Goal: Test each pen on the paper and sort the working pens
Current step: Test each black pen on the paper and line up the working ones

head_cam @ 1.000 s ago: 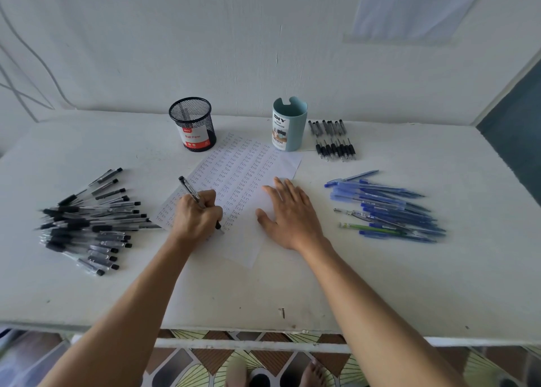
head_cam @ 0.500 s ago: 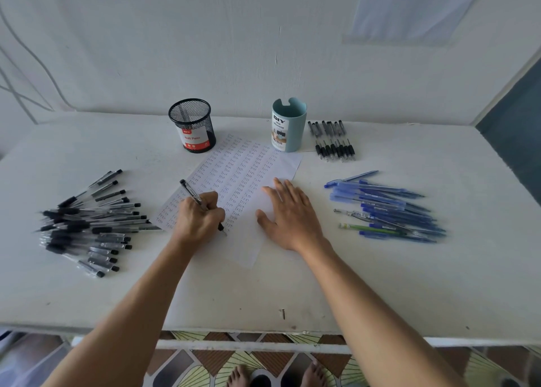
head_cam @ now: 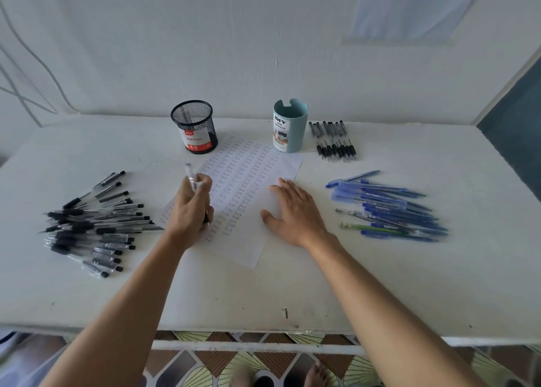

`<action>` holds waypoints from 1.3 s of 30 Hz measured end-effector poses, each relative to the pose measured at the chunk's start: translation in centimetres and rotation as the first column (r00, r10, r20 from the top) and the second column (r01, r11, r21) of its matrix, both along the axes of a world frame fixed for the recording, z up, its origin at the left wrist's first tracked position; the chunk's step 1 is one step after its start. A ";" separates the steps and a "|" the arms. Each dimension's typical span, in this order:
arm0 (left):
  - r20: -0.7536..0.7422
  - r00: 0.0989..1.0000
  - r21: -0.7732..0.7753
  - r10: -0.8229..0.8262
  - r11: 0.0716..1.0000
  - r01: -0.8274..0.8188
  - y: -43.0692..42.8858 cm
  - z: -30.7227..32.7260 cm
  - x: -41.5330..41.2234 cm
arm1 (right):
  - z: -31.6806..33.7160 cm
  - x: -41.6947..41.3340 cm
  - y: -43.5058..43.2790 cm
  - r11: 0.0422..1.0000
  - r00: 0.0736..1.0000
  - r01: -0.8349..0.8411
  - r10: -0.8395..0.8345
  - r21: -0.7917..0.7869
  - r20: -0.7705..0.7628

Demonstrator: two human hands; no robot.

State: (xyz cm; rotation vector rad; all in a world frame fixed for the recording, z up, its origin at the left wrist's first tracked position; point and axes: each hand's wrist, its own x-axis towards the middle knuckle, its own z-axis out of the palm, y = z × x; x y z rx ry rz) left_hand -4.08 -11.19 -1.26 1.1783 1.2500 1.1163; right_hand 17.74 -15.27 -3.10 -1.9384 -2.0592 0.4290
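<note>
Left hand (head_cam: pixel 190 211) has lifted the pen (head_cam: pixel 191 177) above the paper (head_cam: pixel 248 249), fingers curled round its barrel; tip probably clear, blurred. Right hand (head_cam: pixel 295 214) flat, pinning paper. Pen light, stiff, slick: grip low.

Black wire-mesh cup (head_cam: pixel 194 126), matt white paper (head_cam: pixel 257 181), smooth teal holder (head_cam: pixel 290 129).

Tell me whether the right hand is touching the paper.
Touching. The head view shows the right hand spread flat on the paper, palm and fingers lying on the sheet with no gap visible.
</note>
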 end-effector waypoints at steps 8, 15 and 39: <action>-0.228 0.965 0.044 -0.128 0.989 0.142 0.0 0.5 0.2 | 0.5 1.4 -0.1 0.998 0.994 -0.067 0.067 0.000 0.091; -0.302 0.947 -0.038 -0.113 0.994 0.106 0.0 0.8 1.4 | -0.1 1.3 -0.4 0.999 0.994 -0.041 0.038 0.035 0.098; -0.925 0.377 0.064 -0.045 0.961 0.271 4.3 -0.6 7.4 | 1.2 -0.5 1.5 0.968 0.964 0.242 -0.233 0.064 -0.127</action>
